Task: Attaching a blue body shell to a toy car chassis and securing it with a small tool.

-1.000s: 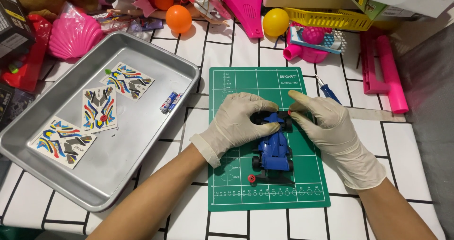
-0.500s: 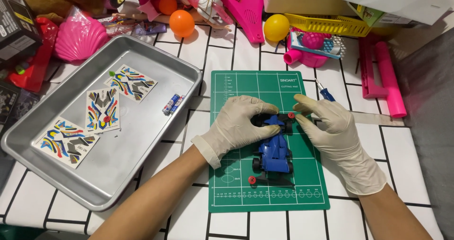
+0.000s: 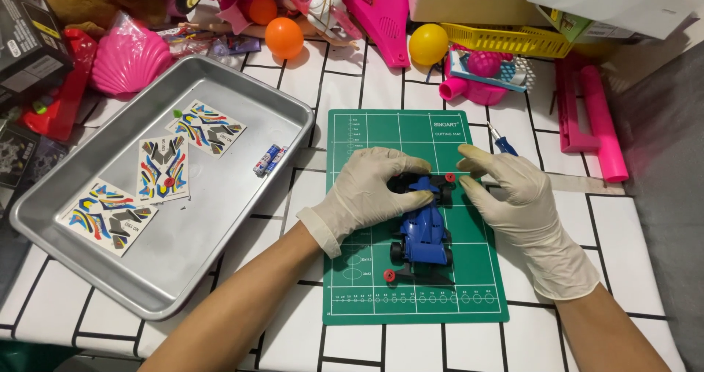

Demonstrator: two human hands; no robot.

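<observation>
Head view shows your left hand pressing down the blue toy car at mat center, right hand pinching its 1 o'clock red wheel; 3 sticker sheets lie unapplied in the tray at 9 o'clock.

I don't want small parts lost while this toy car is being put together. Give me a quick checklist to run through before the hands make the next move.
1. Blue toy car lies wholly on the green cutting mat: ok.
2. Left hand steadies the car's front end: ok.
3. Right hand at the small red wheel piece: fingertips are beside it; whether they grip it, cannot tell.
4. Loose red piece near the car's rear stays on the mat: ok.
5. Sticker sheets kept inside the metal tray: ok.
6. Both hands gloved: ok.
</observation>
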